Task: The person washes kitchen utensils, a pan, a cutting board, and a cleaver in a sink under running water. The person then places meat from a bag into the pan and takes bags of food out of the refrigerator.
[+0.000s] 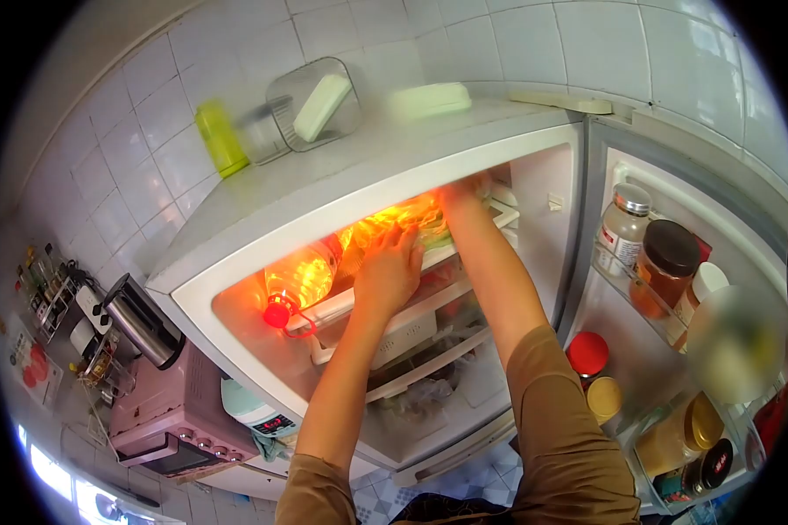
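Observation:
Both arms reach into the top compartment of an open fridge (368,192). My left hand (387,273) rests on brightly lit plastic-wrapped contents (372,229), its fingers spread, at the front of the upper shelf. Deeper in and to the right, my right hand (464,188) is among the contents; its fingers are hidden by glare and the fridge's upper edge. Left of my left hand lies a big clear bottle (299,278) with a red cap (277,313) and a red handle loop, its cap toward the front.
The open door (597,201) at right holds jars, including a dark-lidded jar (670,249). Drawers (407,337) sit below the shelf. On the fridge top are a yellow-green bottle (221,138) and a clear container (346,114). A pink oven (171,411) stands at left.

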Motion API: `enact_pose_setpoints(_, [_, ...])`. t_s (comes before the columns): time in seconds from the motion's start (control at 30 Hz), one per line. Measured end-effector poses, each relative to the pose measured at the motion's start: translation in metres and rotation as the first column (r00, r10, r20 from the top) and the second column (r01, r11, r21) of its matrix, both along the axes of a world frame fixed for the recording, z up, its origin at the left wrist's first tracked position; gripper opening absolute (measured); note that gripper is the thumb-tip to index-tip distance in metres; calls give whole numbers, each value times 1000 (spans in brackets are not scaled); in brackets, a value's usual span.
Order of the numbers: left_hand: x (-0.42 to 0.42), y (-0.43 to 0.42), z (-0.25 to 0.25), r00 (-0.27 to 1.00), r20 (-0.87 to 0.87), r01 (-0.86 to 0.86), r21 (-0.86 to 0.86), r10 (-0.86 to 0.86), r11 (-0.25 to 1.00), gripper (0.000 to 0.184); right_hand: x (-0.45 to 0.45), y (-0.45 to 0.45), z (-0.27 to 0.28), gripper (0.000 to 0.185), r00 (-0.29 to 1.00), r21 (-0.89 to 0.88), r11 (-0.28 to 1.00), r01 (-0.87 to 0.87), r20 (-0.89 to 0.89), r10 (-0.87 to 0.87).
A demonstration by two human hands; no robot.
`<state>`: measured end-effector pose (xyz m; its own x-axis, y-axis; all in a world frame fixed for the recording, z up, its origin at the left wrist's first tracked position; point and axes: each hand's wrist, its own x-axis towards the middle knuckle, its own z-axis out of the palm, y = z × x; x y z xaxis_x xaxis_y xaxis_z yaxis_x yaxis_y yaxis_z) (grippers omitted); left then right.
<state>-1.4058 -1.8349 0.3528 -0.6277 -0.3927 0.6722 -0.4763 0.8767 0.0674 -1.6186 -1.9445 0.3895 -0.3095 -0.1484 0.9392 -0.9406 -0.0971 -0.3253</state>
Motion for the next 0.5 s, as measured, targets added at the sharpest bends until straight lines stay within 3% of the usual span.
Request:
enact_pose_setpoints(0.23, [-1,-4,-3,1000,16,-4,-27,4,1000,40,-6,-17,-31,28,991,-153,981,-117,48,125])
enact_pose_setpoints(0.37, [0,3,5,999,-43,39,135,-34,990,46,55,101,-14,23,951,0,960,-279,138,276])
enact_pose_setpoints(0.43, [-1,3,5,949,-290,148,68,-122,987,53,71,122,-19,18,961,-38,960,-277,-28,276])
enact_pose_setpoints(0.47, [-2,3,6,946,-295,161,68,-135,985,53,74,127,-23,18,964,-35,964,-264,-32,263])
enact_pose_setpoints(0.5, [-3,3,8,948,-285,145,-5,-141,989,54,77,132,-27,16,952,46,966,-255,-162,259])
